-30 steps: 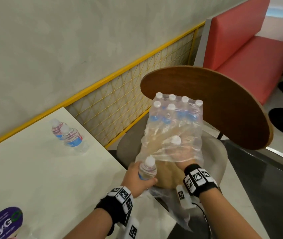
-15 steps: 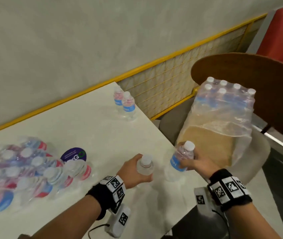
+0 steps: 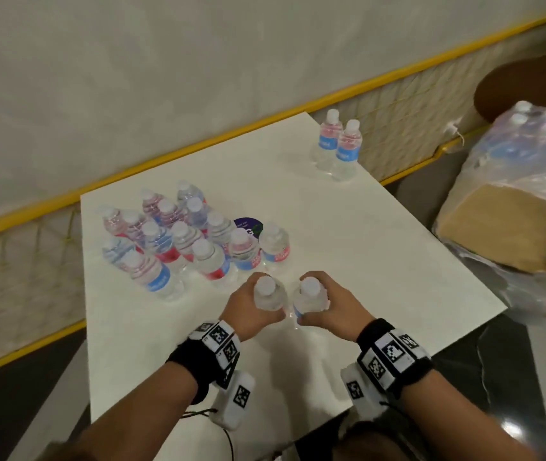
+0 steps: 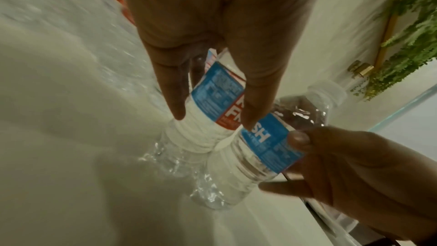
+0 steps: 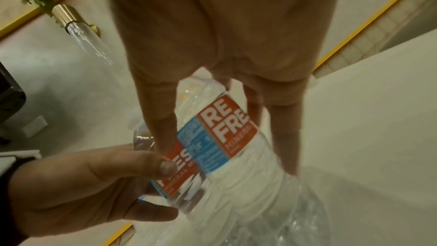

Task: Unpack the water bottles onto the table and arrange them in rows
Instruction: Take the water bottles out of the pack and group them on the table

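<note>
Each hand grips one water bottle: left hand [image 3: 251, 306], right hand [image 3: 326, 304], side by side over the near table [image 3: 381, 261]. Many bottles [image 3: 178, 241] already stand grouped far left; the shrink-wrapped pack [image 3: 531, 154] at right still holds more.

right-hand bottle label [image 5: 227, 128]: "RE FRE", "MINERAL" | left-hand bottle label [image 4: 227, 108]: "FR"

Purple sticker [image 3: 248, 226], brown chair back [image 3: 527, 84]
</note>
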